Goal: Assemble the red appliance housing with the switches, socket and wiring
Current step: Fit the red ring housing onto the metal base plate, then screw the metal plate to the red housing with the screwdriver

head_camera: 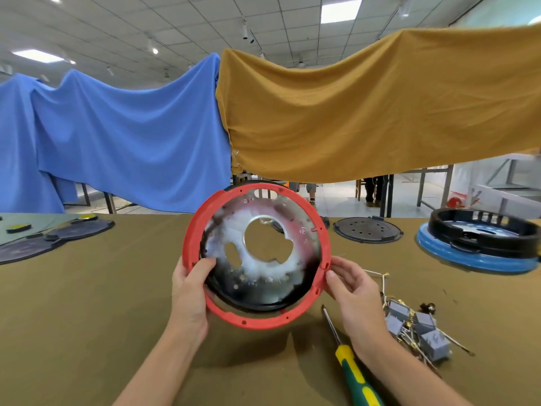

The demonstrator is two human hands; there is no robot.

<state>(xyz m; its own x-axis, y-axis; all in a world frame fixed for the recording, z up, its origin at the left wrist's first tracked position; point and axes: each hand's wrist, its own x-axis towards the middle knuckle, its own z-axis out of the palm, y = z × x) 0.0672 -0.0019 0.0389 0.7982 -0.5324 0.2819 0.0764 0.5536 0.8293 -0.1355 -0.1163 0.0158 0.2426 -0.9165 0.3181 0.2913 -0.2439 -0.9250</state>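
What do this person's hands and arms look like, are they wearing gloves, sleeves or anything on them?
Nothing is worn that shows. The left hand and the right hand are bare, with no gloves, rings or watch in view. Both forearms are bare down to the bottom edge of the picture, so no sleeve appears. The fingernails are short and unpainted.

No words, numbers or brand names can be read anywhere here. A tiny raised mark sits on the inside of the red housing (pixel 257 256), on its right part, but it is too small to make out. Far off on the right, a white thing (pixel 465 197) has red marks on it, and they are too blurry to read.
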